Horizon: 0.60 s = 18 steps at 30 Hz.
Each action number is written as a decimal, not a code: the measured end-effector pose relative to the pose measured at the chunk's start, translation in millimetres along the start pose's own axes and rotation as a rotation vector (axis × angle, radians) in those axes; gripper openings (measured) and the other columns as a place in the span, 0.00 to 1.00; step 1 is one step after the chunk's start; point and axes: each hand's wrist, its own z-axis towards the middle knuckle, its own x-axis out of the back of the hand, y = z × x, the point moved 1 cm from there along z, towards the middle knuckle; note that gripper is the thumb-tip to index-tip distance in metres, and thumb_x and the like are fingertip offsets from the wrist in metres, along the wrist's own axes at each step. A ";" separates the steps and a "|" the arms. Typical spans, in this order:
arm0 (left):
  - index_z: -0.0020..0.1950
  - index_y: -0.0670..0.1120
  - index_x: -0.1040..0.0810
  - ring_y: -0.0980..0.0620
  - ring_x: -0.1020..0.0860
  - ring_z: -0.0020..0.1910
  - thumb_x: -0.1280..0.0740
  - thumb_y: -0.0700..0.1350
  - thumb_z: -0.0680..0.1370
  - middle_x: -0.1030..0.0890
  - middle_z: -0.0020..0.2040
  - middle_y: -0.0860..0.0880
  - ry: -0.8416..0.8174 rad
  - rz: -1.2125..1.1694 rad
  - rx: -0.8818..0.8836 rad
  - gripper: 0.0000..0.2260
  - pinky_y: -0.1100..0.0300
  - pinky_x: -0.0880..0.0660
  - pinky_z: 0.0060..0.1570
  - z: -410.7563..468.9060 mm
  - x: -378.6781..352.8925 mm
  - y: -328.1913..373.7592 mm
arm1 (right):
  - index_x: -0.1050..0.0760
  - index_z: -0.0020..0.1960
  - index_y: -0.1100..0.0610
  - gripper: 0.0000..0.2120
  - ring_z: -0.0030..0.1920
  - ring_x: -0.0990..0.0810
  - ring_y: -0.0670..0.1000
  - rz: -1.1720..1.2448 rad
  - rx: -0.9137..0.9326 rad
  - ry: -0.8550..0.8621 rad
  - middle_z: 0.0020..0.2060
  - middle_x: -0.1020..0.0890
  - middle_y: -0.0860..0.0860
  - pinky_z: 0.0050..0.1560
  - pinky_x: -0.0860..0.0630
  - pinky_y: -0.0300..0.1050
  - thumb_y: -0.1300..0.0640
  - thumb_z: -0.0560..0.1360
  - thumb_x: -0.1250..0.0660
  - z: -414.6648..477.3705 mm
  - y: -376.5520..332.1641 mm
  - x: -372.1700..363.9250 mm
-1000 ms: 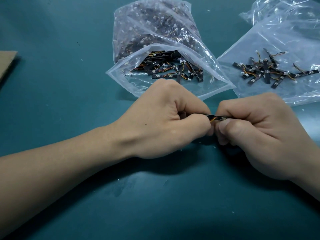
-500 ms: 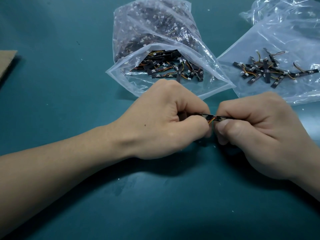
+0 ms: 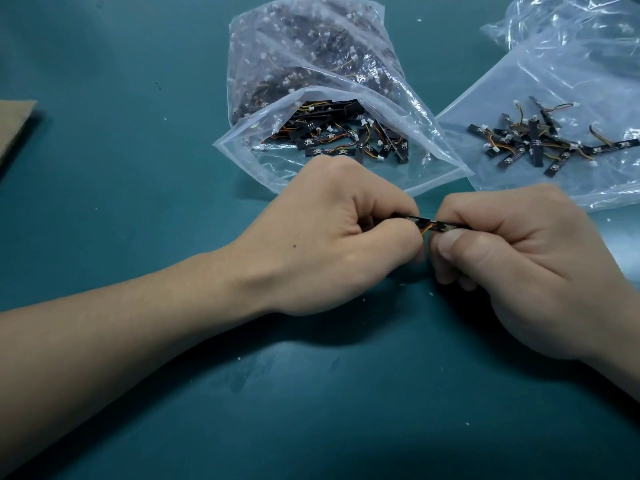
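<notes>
Two curled hands, left hand [image 3: 332, 237] and right hand [image 3: 519, 268], pinch a thin black strip [image 3: 429, 224].

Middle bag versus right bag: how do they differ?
The middle bag bulges, packed with many black strips; the right bag lies nearly flat with only a small loose pile. The middle bag's mouth gapes open at its near end; the right bag shows no open mouth. Both are clear plastic, lie on the teal mat and carry the same wired strips.
</notes>
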 end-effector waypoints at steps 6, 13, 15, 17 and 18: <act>0.34 0.39 0.20 0.48 0.32 0.25 0.35 0.40 0.74 0.29 0.26 0.42 -0.023 -0.009 0.014 0.11 0.58 0.37 0.25 -1.9 0.3 1.9 | 0.27 0.33 0.44 0.13 0.29 0.25 0.50 0.015 0.027 -0.002 0.27 0.25 0.49 0.30 0.32 0.41 0.54 0.75 0.40 0.8 -4.4 -0.5; 0.35 0.38 0.20 0.48 0.32 0.26 0.36 0.40 0.76 0.29 0.26 0.43 -0.020 0.028 0.013 0.11 0.56 0.35 0.26 -1.5 0.6 1.1 | 0.25 0.33 0.51 0.14 0.28 0.26 0.51 0.016 0.025 0.001 0.26 0.25 0.49 0.29 0.31 0.44 0.52 0.76 0.40 -0.2 -2.0 -0.7; 0.36 0.40 0.19 0.47 0.29 0.27 0.36 0.41 0.77 0.25 0.26 0.43 -0.020 0.022 0.013 0.12 0.55 0.32 0.27 -1.5 0.3 0.1 | 0.25 0.33 0.53 0.15 0.29 0.24 0.49 0.024 0.019 0.004 0.27 0.23 0.45 0.30 0.31 0.37 0.52 0.78 0.41 -0.4 -1.9 -1.2; 0.37 0.41 0.18 0.44 0.24 0.30 0.36 0.42 0.77 0.21 0.30 0.43 -0.022 0.000 0.017 0.12 0.52 0.29 0.31 -0.7 0.0 -0.9 | 0.25 0.34 0.52 0.16 0.31 0.23 0.47 0.035 0.014 0.005 0.29 0.22 0.44 0.33 0.32 0.33 0.53 0.78 0.41 0.0 -2.0 -1.6; 0.38 0.42 0.17 0.44 0.22 0.32 0.36 0.41 0.77 0.20 0.31 0.44 -0.021 -0.015 0.018 0.11 0.51 0.28 0.33 -0.3 0.3 -1.3 | 0.25 0.34 0.52 0.15 0.31 0.22 0.46 0.043 0.011 0.005 0.29 0.22 0.44 0.33 0.32 0.32 0.53 0.79 0.41 0.1 -2.0 -1.6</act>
